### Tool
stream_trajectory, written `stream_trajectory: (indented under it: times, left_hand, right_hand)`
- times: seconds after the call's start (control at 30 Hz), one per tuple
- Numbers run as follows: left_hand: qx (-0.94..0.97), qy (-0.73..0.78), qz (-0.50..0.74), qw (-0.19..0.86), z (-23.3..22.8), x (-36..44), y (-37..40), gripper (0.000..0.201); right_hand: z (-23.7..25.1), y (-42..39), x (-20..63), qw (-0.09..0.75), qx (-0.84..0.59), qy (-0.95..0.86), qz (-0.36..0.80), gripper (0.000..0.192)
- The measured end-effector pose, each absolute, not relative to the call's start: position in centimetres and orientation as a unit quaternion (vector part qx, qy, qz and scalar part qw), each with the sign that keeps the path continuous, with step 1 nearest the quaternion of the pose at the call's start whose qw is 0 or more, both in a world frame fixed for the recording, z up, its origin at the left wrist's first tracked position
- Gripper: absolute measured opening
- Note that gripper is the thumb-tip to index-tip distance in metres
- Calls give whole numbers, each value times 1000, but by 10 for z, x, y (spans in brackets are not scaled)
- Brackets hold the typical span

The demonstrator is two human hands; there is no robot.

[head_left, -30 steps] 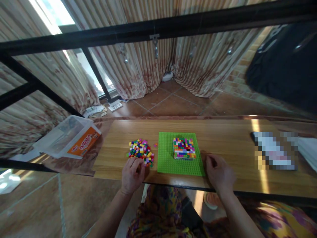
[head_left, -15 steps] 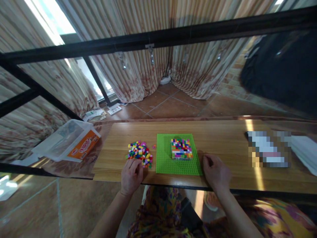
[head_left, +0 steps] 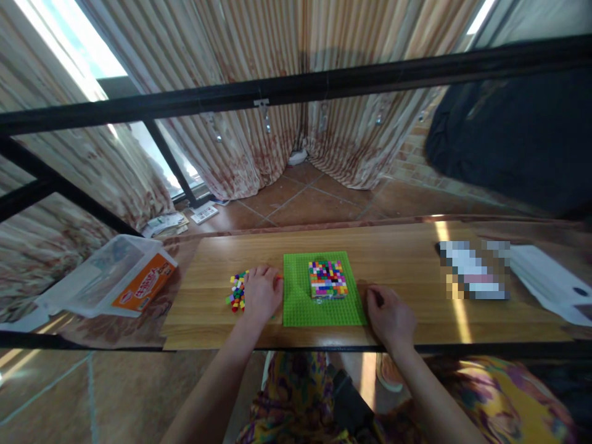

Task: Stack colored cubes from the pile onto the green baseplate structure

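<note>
A green baseplate (head_left: 300,308) lies on the wooden table (head_left: 407,271). A square block of many-coloured small bricks (head_left: 327,279) is built on its far half. To the left lies a pile of loose coloured bricks (head_left: 237,292). My left hand (head_left: 262,292) rests palm down over the right part of that pile, hiding most of it. Whether its fingers hold a brick cannot be seen. My right hand (head_left: 390,316) lies on the table just right of the baseplate, fingers curled, with nothing visible in it.
A clear plastic tub with an orange label (head_left: 115,282) lies tilted at the table's left end. A blurred-out object (head_left: 474,279) and a white sheet (head_left: 546,282) sit at the right. A black metal frame bar (head_left: 296,89) crosses overhead. Curtains and tiled floor lie beyond.
My left hand has moved forward from the near table edge onto the loose brick pile. The right hand has stayed beside the baseplate. The view has shifted slightly.
</note>
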State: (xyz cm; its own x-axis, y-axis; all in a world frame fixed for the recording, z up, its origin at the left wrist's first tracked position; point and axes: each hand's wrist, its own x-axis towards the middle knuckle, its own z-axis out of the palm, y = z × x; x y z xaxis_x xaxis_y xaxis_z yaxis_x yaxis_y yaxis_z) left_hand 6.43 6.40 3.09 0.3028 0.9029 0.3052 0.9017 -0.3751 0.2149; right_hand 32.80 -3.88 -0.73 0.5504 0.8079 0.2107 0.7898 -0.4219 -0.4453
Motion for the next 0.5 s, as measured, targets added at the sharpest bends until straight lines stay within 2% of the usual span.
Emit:
stream_trajectory:
  times: [0.27, 0.5]
  left_hand:
    - [806, 577, 132, -30, 31, 69, 71, 17]
    - [795, 571, 203, 26, 38, 64, 64, 14]
  right_hand:
    - [-9, -39, 328, 267, -837, -477, 19, 25]
    - [-14, -38, 330, 275, -831, -482, 20, 22]
